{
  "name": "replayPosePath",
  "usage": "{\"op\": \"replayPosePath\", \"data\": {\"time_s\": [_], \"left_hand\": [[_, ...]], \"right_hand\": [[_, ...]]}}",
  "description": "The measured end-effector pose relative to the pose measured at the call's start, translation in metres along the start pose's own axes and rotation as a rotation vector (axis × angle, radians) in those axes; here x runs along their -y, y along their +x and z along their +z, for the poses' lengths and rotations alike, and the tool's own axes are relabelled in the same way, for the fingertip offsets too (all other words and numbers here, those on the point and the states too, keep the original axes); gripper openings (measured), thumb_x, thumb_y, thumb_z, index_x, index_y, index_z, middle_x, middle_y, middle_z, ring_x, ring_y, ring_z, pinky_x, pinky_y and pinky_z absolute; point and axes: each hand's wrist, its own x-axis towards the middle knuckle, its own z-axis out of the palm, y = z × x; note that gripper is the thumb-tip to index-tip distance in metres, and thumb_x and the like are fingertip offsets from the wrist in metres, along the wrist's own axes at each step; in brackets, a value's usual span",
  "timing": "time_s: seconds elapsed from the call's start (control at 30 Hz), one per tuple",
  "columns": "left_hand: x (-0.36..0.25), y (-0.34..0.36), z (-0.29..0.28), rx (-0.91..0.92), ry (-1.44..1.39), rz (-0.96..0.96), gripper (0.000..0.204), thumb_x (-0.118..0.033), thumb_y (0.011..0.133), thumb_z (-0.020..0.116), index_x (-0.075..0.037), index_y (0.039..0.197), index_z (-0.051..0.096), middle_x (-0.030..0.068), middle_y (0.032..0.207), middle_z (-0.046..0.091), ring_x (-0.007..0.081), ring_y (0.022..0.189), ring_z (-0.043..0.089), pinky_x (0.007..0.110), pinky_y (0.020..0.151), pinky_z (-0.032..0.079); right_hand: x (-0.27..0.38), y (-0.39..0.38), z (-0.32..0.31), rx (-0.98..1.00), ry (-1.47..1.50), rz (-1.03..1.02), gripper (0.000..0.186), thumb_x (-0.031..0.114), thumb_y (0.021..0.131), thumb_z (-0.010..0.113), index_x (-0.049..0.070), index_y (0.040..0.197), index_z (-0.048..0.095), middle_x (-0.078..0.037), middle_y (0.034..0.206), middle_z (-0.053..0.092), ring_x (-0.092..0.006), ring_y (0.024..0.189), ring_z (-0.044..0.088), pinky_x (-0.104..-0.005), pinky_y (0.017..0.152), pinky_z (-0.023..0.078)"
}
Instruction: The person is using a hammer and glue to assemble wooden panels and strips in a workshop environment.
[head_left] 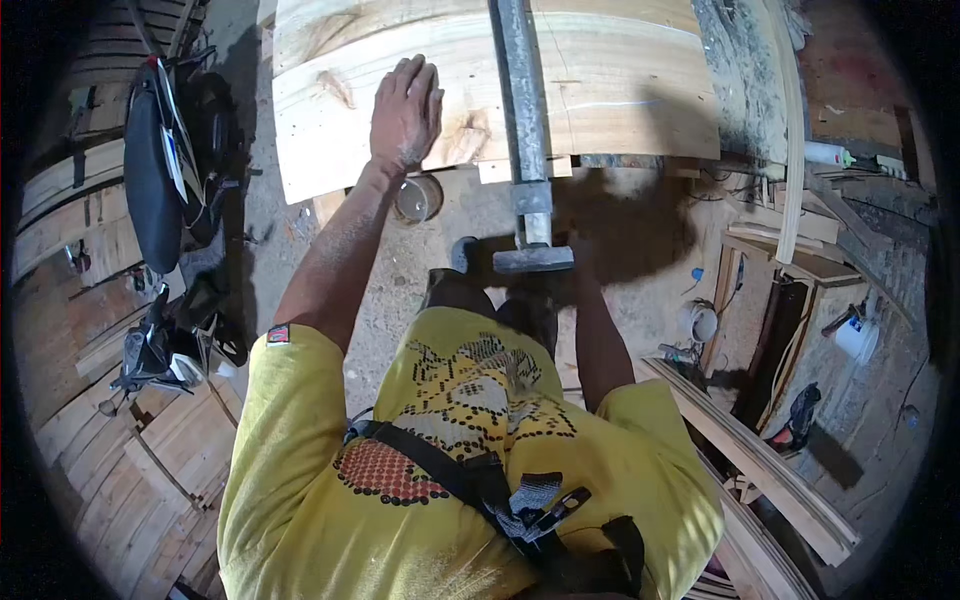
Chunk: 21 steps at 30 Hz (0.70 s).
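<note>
A pale panel of wooden boards (620,60) lies before me. My left hand (407,112) rests on it near its left side, palm down, with the fingers stretched out and nothing held. Across the panel runs a long grey metal bar clamp (522,95), its near end sticking out past the panel's front edge toward my body. A flat metal crosspiece (533,260) sits at that end. My right forearm (604,345) reaches up beside this crosspiece; the hand itself is lost in dark shadow, and its fingers cannot be made out.
Below the panel's front edge stands a round clear container (417,199). A motorbike (155,180) is parked at the left. Long stacked planks (765,465) lie at the lower right, near a white bucket (697,320) and a wooden cabinet frame (840,275).
</note>
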Motion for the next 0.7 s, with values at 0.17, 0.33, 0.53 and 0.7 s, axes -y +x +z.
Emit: {"op": "replayPosePath", "data": {"time_s": [0.17,0.33,0.53,0.7], "left_hand": [[0.004,-0.017,-0.014,0.021,0.029,-0.022,0.038,-0.020,0.097,0.058,0.000,0.130,0.058,0.0202,0.138,0.055,0.0390,0.131,0.049,0.049,0.112,0.036],[0.002,-0.006,-0.011,-0.018,0.053,0.006,0.035,-0.019,0.099,0.056,0.001,0.127,0.059,0.0216,0.136,0.056,0.0413,0.128,0.050,0.049,0.109,0.039],[0.001,-0.013,-0.007,-0.007,0.063,-0.018,0.037,-0.020,0.100,0.053,0.002,0.130,0.056,0.0223,0.139,0.053,0.0418,0.131,0.047,0.051,0.111,0.036],[0.001,-0.015,-0.006,-0.018,0.044,-0.025,0.037,-0.021,0.100,0.053,0.002,0.129,0.056,0.0236,0.138,0.053,0.0421,0.132,0.047,0.052,0.112,0.037]], "right_hand": [[0.087,-0.035,-0.030,-0.280,0.598,0.083,0.052,0.047,0.106,0.044,0.005,0.094,0.074,-0.007,0.083,0.073,-0.0182,0.075,0.067,-0.0338,0.072,0.053],[0.123,-0.042,-0.055,-0.024,1.137,0.477,0.058,0.052,0.106,0.041,0.005,0.096,0.073,-0.005,0.084,0.071,-0.0152,0.075,0.064,-0.0332,0.075,0.052],[0.113,-0.044,-0.024,-0.109,1.761,0.563,0.054,0.054,0.105,0.041,0.007,0.094,0.066,-0.006,0.085,0.067,-0.0160,0.080,0.061,-0.0342,0.074,0.050],[0.175,-0.070,0.015,0.097,2.215,0.502,0.045,0.048,0.103,0.044,0.010,0.082,0.058,-0.004,0.073,0.057,-0.0165,0.071,0.053,-0.0351,0.068,0.046]]}}
